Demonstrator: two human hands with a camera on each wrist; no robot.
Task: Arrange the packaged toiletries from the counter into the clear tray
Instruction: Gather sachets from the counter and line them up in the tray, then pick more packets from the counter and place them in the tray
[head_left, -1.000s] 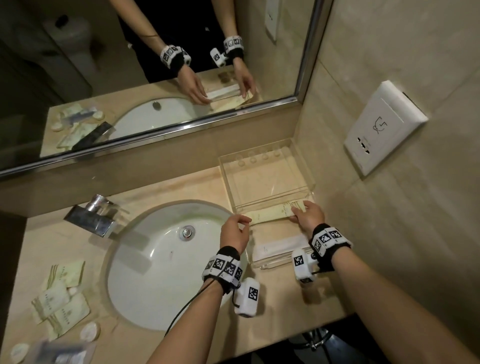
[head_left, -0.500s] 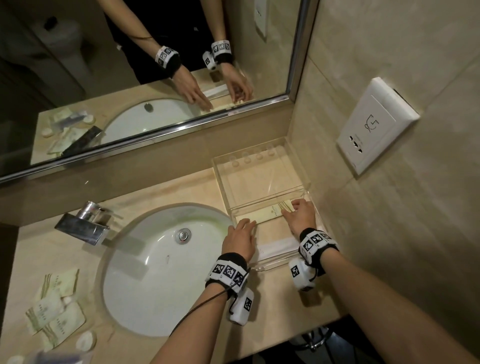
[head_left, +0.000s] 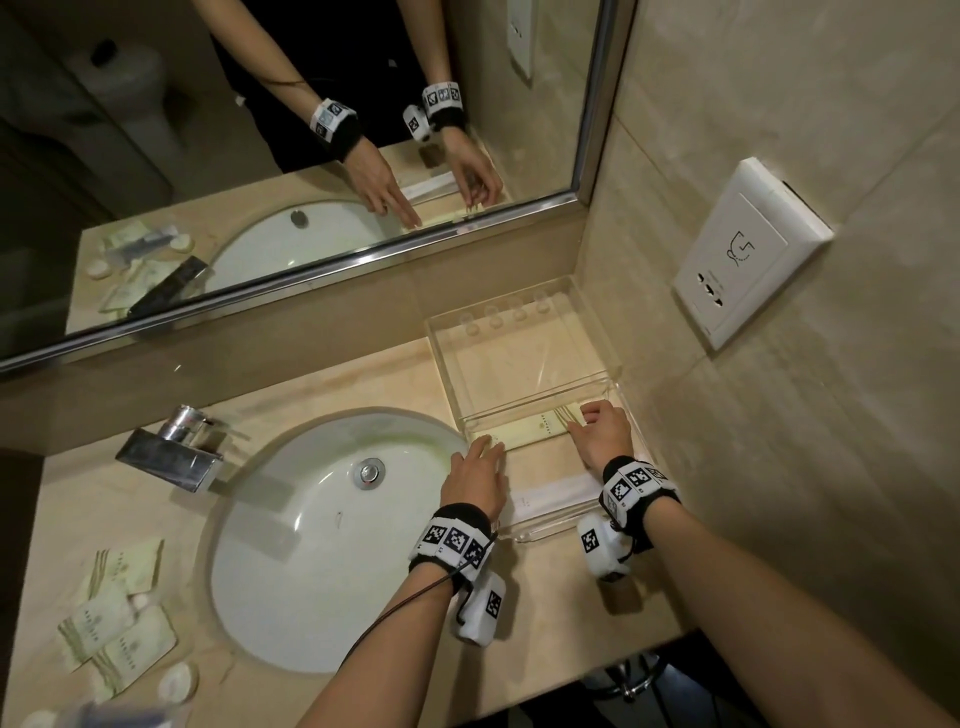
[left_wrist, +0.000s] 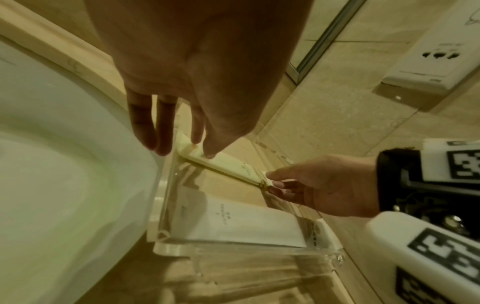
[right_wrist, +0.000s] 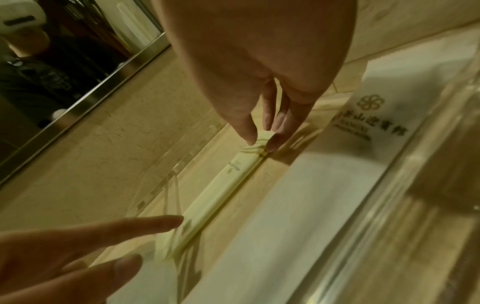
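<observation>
A long pale-yellow paper toiletry packet (head_left: 535, 433) lay inside the clear acrylic tray (head_left: 608, 364), against the tray's inner divider. The right hand (head_left: 602, 439) pinched the packet's striped end between thumb and fingertips (right_wrist: 272, 142). The left hand (head_left: 475, 475), its grip spread with straight fingers (left_wrist: 163, 131), touched the packet's other end. A flat white sachet (head_left: 556, 493) lay nearer in the tray. Left of the tray sat the white oval sink (head_left: 291, 540), and beyond it more pale-yellow sachets (head_left: 117, 613) on the beige stone table (head_left: 104, 499).

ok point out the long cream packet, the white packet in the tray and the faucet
long cream packet (head_left: 535, 432), head view, its printed middle between the two hands
white packet (head_left: 558, 493), head view, middle of its flat face in the tray
faucet (head_left: 171, 457), head view, top of its flat chrome spout
</observation>
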